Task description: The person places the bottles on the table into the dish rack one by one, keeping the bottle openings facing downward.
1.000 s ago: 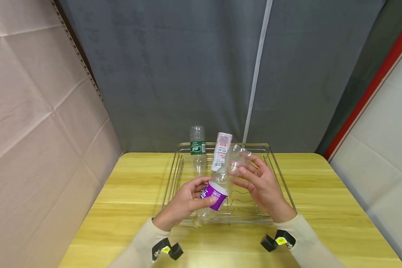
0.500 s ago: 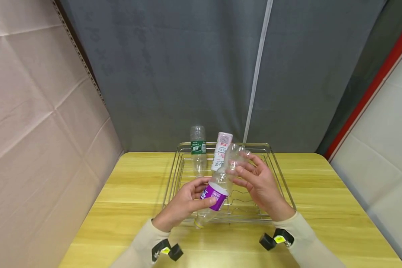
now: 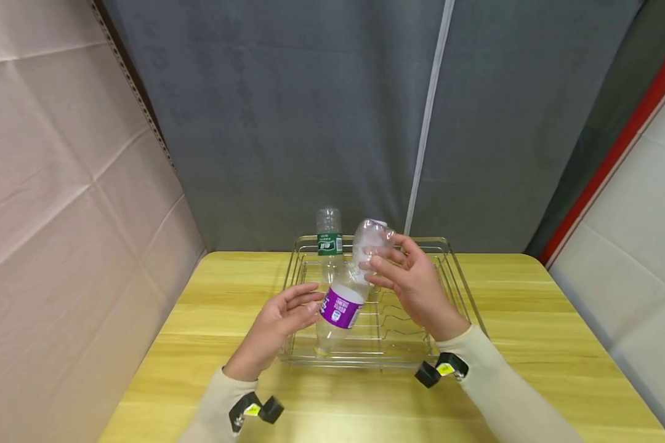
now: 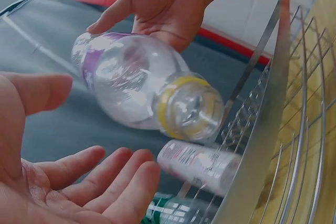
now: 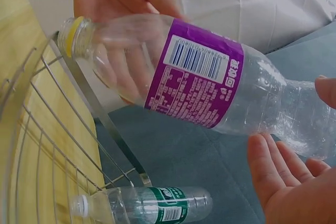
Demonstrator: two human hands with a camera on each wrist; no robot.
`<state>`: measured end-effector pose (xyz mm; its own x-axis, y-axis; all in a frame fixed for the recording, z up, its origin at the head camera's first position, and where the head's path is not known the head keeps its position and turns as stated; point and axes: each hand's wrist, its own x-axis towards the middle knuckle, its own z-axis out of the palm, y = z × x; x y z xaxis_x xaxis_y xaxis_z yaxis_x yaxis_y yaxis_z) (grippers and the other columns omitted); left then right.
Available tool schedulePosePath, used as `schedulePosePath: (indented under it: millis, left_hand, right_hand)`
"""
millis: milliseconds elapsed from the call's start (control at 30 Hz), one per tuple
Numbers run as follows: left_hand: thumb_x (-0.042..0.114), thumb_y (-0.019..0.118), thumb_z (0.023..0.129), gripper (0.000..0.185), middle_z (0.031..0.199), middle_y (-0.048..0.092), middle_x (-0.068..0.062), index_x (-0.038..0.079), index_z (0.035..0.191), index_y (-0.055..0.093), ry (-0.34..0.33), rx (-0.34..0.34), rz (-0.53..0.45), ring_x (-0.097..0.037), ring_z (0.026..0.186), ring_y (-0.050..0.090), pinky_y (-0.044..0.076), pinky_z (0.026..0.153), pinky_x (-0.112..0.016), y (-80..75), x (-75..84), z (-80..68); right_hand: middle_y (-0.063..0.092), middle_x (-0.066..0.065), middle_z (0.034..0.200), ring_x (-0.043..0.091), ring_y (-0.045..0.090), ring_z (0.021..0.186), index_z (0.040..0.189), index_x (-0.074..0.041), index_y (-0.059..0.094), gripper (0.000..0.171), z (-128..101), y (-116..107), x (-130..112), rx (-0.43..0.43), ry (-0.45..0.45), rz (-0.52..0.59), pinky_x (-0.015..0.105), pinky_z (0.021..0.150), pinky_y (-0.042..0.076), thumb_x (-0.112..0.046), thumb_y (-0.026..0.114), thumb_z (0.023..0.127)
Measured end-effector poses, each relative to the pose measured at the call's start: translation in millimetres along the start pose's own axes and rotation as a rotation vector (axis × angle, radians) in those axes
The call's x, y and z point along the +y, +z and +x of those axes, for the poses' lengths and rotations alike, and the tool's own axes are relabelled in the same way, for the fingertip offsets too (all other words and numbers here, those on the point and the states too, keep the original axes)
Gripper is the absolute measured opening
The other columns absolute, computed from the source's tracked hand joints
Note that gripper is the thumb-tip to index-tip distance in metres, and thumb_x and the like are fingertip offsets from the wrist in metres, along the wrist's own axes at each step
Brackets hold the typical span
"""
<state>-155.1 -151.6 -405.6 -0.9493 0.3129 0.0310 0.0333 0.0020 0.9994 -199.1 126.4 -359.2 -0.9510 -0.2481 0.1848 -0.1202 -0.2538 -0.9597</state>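
A clear plastic bottle with a purple label (image 3: 340, 304) and a yellow neck ring hangs tilted over the wire rack (image 3: 464, 289), neck down and base up. My right hand (image 3: 382, 264) grips its base end between thumb and fingers. My left hand (image 3: 309, 301) lies open beside the label. In the left wrist view the left hand (image 4: 94, 135) is palm up, just apart from the bottle (image 4: 136, 87). The right wrist view shows the bottle (image 5: 194, 72) and the right hand (image 5: 294, 124) round its base.
A green-labelled clear bottle (image 3: 328, 246) stands neck down at the rack's back left. A white-labelled bottle (image 4: 199, 163) leans beside it, mostly hidden in the head view. The rack sits on a yellow wooden table (image 3: 532, 344), with a grey curtain behind.
My left hand has let go of the purple label and opened. The right hand has swung the bottle's base up and back, so the bottle stands steeper over the rack.
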Motion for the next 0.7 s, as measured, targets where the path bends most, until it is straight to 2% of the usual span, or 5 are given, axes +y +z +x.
schedulePosePath:
  millis: [133,233,400,567,700]
  left_hand:
    - [0.021,0.066,0.106,0.056,0.153,0.055,-0.024,0.000,0.154,0.046,-0.016,0.128,-0.007,-0.036,0.137,0.061,0.057,0.110,-0.038,-17.4,-3.0,-4.3]
    - [0.017,0.064,0.106,0.051,0.152,0.055,-0.025,-0.001,0.152,0.049,-0.018,0.209,-0.028,-0.025,0.131,0.066,0.057,0.110,-0.037,-28.4,-5.7,-6.6]
    - [0.012,0.062,0.107,0.045,0.149,0.057,-0.024,-0.002,0.149,0.052,-0.010,0.320,-0.051,-0.010,0.118,0.071,0.057,0.110,-0.038,-43.4,-12.1,-9.0]
    - [0.014,0.063,0.107,0.045,0.147,0.059,-0.021,-0.001,0.148,0.053,-0.019,0.384,-0.033,-0.008,0.117,0.071,0.056,0.110,-0.038,-54.2,-22.2,-8.2]
    - [0.013,0.064,0.106,0.045,0.145,0.061,-0.020,-0.002,0.147,0.054,-0.036,0.422,-0.028,-0.007,0.115,0.070,0.057,0.109,-0.034,-58.7,-32.2,-5.8]
  right_hand:
    - [0.064,0.015,0.130,0.022,0.076,0.109,0.144,-0.011,0.045,0.052,16,10,1,0.014,-0.008,-0.023,0.044,0.095,0.065,-0.010,0.072,0.100]
    - [0.066,0.013,0.125,0.020,0.075,0.106,0.142,-0.011,0.046,0.053,28,18,7,0.027,-0.005,-0.034,0.045,0.095,0.065,-0.010,0.075,0.098]
    - [0.068,0.016,0.130,0.023,0.075,0.108,0.148,-0.013,0.047,0.063,50,30,17,0.054,0.015,-0.101,0.044,0.095,0.065,-0.019,0.080,0.096]
    - [0.069,0.015,0.129,0.027,0.073,0.113,0.150,-0.014,0.048,0.069,74,39,27,0.089,0.031,-0.157,0.040,0.095,0.065,-0.026,0.085,0.092]
    - [0.070,0.015,0.128,0.028,0.073,0.111,0.152,-0.014,0.049,0.072,94,44,35,0.119,0.031,-0.176,0.043,0.096,0.065,-0.027,0.086,0.091]
